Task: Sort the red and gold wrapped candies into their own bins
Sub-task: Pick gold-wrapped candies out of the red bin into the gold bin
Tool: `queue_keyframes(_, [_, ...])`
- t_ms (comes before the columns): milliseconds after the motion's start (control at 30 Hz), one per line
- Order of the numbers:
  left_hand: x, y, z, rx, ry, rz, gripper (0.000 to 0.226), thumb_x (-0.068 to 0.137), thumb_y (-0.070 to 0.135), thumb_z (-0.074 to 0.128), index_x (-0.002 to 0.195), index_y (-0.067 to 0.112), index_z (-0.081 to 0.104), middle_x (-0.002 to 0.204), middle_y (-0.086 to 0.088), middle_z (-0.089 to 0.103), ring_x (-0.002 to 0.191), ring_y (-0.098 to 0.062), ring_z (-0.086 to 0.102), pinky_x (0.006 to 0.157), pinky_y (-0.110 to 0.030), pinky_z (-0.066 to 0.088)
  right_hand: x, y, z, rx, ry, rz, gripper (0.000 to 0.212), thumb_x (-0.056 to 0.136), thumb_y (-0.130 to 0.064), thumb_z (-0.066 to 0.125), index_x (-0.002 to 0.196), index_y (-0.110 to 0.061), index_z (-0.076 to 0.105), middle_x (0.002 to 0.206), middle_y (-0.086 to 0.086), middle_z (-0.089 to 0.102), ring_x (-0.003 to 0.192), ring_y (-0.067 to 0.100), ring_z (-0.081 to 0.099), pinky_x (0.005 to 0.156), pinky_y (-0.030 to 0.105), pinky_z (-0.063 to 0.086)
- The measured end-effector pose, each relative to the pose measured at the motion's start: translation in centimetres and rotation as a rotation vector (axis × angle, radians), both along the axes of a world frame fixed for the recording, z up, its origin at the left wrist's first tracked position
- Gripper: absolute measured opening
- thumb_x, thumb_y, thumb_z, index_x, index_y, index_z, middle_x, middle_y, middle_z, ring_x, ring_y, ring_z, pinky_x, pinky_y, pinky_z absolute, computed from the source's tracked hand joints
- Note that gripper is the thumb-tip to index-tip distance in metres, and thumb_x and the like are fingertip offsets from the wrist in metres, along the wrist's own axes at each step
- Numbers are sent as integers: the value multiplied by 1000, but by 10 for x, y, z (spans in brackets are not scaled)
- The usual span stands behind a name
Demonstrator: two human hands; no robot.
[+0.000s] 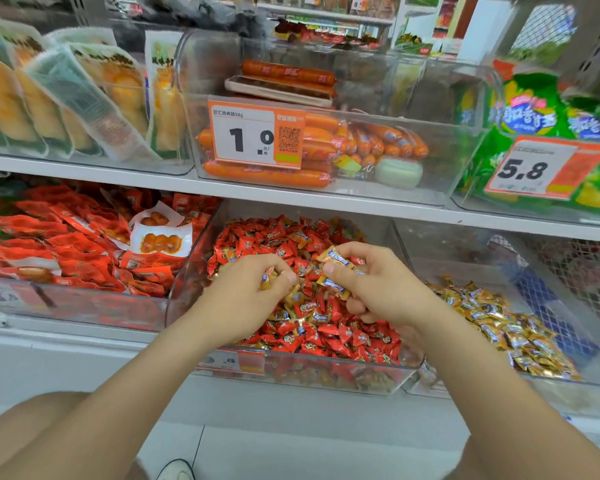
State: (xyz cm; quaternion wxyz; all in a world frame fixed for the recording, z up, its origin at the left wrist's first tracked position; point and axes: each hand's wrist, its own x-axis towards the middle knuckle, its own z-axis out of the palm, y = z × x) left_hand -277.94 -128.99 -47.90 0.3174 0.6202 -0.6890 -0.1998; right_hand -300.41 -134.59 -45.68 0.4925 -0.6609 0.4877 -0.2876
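Observation:
A clear bin (326, 374) in the middle of the lower shelf holds a heap of red wrapped candies (340, 336) with some gold ones mixed in. To its right, another clear bin (499, 393) holds gold wrapped candies (520, 336). Both my hands hover over the middle bin. My left hand (246, 292) pinches a gold candy (267, 277) between thumb and fingers. My right hand (378, 282) is closed on several gold candies (336, 258), which stick out above and below its thumb.
Left of the candy bins, a bin of red snack packets (70, 244) fills the lower shelf. On the shelf above stand bins with sausages (267, 176), yellow vacuum packs (66, 98) and green bags (534, 109), with price tags on their fronts. My knees show below.

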Motion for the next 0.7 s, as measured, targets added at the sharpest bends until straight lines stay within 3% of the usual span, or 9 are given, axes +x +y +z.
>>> queue_keyframes(100, [-14, 0, 2, 23, 81, 18, 22, 105, 42, 55, 89, 32, 67, 74, 5, 72, 49, -8, 55, 46, -18, 39, -17, 9, 10, 25, -29, -6, 19, 100, -35, 72, 117, -28, 67, 64, -6, 48, 47, 13, 44, 44, 22, 35])
queue_keyframes(167, [-27, 0, 5, 28, 152, 8, 25, 105, 40, 55, 85, 30, 66, 69, 1, 69, 42, -6, 44, 44, -16, 33, -37, 14, 19, 67, -106, -22, 20, 101, -31, 71, 118, -22, 68, 77, 8, 41, 50, 15, 38, 43, 21, 30])
queue_keyframes(267, [-56, 4, 10, 47, 286, -72, 22, 104, 40, 56, 91, 29, 69, 72, -2, 68, 46, -11, 41, 46, -25, 35, -82, 15, 25, 54, -122, -82, 14, 101, -30, 70, 113, -23, 71, 82, 10, 41, 53, 17, 36, 44, 21, 30])
queue_keyframes(333, [-81, 7, 14, 55, 336, -151, 19, 103, 43, 57, 95, 31, 70, 70, 3, 67, 52, -16, 42, 49, -29, 34, -117, 10, 19, -89, 46, -195, 7, 102, -32, 68, 107, -27, 71, 74, 1, 54, 52, 20, 46, 47, 24, 37])
queue_keyframes(433, [-125, 10, 28, 111, 389, -307, 18, 103, 41, 57, 96, 32, 71, 76, 3, 70, 56, -18, 45, 51, -30, 36, -169, -6, -8, -361, 527, -346, 15, 104, -38, 61, 114, -28, 64, 84, -3, 71, 71, 21, 68, 63, 34, 51])
queue_keyframes(533, [-178, 1, 44, 54, 325, -383, 17, 104, 37, 58, 97, 30, 72, 77, 6, 72, 58, -15, 52, 55, -29, 43, -204, -12, -29, -264, 612, -248, 21, 107, -41, 52, 126, -32, 58, 95, -5, 74, 83, 14, 70, 81, 40, 56])
queue_keyframes(600, [-213, -13, 47, -16, 218, -365, 16, 103, 35, 59, 94, 29, 72, 70, 11, 68, 56, -3, 55, 55, -20, 42, -218, -11, -35, -254, 592, -149, 26, 109, -35, 49, 133, -39, 59, 109, -9, 74, 89, 9, 69, 89, 40, 55])
queue_keyframes(700, [-264, -42, 35, -15, 113, -282, 15, 100, 33, 60, 93, 28, 72, 68, 16, 63, 57, 1, 58, 51, -12, 38, -242, -6, -35, -315, 499, -256, 35, 105, -18, 52, 130, -38, 67, 117, -13, 72, 93, 5, 68, 93, 33, 52])
